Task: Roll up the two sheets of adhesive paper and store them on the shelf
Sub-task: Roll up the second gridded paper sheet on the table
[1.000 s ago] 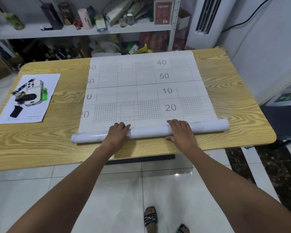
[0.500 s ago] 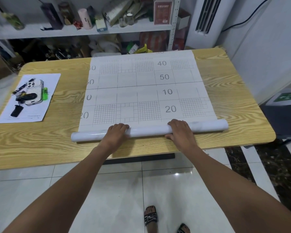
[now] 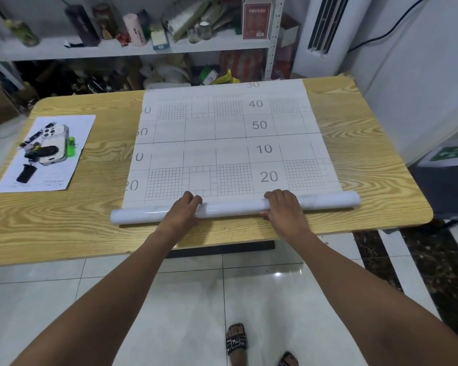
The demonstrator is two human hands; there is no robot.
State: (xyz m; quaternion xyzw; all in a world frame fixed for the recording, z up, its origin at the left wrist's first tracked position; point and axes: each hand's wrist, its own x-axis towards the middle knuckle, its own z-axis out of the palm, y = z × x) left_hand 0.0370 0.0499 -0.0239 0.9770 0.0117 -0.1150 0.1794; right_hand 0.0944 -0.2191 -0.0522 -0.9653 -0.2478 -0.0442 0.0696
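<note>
Both hands grip the rolled end of the white grid-printed adhesive paper (image 3: 230,143), lying near the front edge of the wood-grain tabletop (image 3: 368,133): left hand (image 3: 181,213) curls over the glossy white roll (image 3: 236,208), right hand (image 3: 284,207) wraps it further right. The paper's flat part reaches toward the cluttered white metal shelf (image 3: 117,48).
</note>
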